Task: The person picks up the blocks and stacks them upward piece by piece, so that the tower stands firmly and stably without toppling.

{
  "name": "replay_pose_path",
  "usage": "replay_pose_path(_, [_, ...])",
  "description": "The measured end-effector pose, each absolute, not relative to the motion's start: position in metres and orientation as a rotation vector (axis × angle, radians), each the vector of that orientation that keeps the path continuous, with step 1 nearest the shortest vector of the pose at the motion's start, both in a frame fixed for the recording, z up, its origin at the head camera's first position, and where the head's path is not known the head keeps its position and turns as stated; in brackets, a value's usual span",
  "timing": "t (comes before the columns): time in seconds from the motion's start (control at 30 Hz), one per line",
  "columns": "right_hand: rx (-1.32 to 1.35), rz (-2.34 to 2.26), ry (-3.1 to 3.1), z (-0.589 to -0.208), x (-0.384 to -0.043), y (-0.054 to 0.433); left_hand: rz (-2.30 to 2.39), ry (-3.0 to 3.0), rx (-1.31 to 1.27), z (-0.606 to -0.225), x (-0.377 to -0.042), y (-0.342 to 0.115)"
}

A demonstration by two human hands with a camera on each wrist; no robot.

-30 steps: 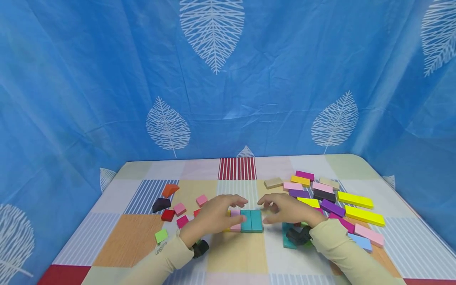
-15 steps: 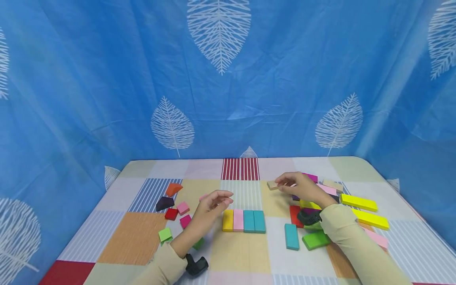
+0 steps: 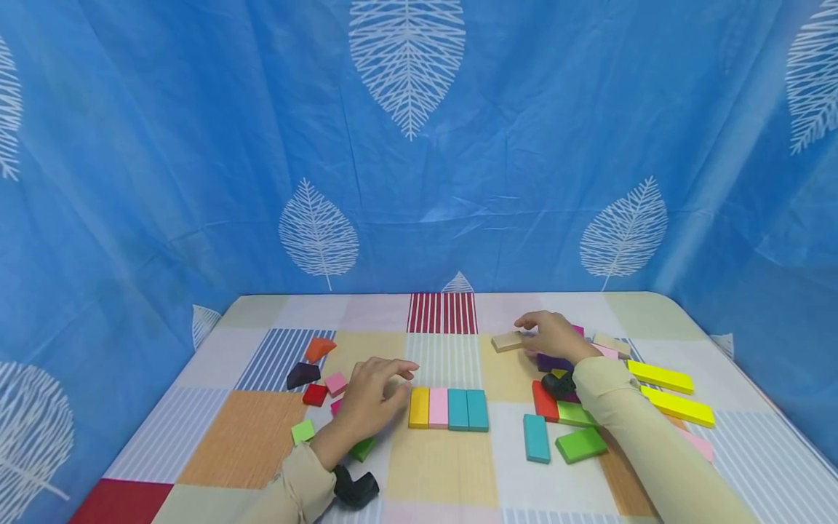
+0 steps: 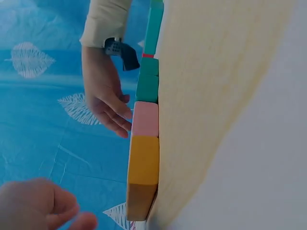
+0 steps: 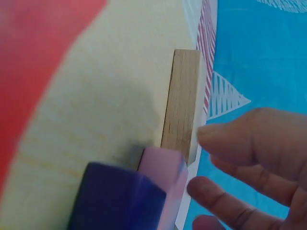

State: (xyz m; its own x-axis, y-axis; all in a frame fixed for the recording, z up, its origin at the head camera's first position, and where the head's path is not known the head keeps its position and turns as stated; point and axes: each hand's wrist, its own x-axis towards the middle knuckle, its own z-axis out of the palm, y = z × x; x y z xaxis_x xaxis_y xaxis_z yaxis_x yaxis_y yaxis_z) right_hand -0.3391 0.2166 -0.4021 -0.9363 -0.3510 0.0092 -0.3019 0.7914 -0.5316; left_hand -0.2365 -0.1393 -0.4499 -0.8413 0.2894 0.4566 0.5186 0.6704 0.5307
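My right hand (image 3: 553,338) hovers at the right end of a plain wooden block (image 3: 505,342), its fingers loosely bent. In the right wrist view, the thumb and fingers are spread beside the wooden block (image 5: 183,96) and a pink block (image 5: 163,165), with no block pinched. Left of centre, my left hand (image 3: 369,397) is relaxed and holds nothing. Just right of it lies a flat row: an orange-yellow block (image 3: 419,407), a pink block (image 3: 438,409) and two teal blocks (image 3: 468,411), side by side. The left wrist view shows this row from its orange-yellow end (image 4: 144,160).
Small pieces lie to the left, among them an orange piece (image 3: 319,348), a black piece (image 3: 303,375) and a red cube (image 3: 315,394). On the right are a teal block (image 3: 537,438), a green block (image 3: 580,445), a red block (image 3: 545,402) and long yellow blocks (image 3: 677,405).
My right hand has gone from beside the teal blocks back to the wooden block, then shifted slightly right. My left hand has withdrawn leftward from over the row.
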Motion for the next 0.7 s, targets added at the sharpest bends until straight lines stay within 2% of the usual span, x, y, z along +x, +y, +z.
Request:
replay_pose_path(0.33, [-0.517,-0.786,2.853,-0.4,-0.344,0.203,-0.903,-2.82,-0.697,-0.451,-0.238,-0.153])
replay_pose_path(0.7, [-0.67,-0.774,2.787,-0.403,-0.337,0.18,-0.973,-2.907,-0.816,-0.449,-0.243,-0.161])
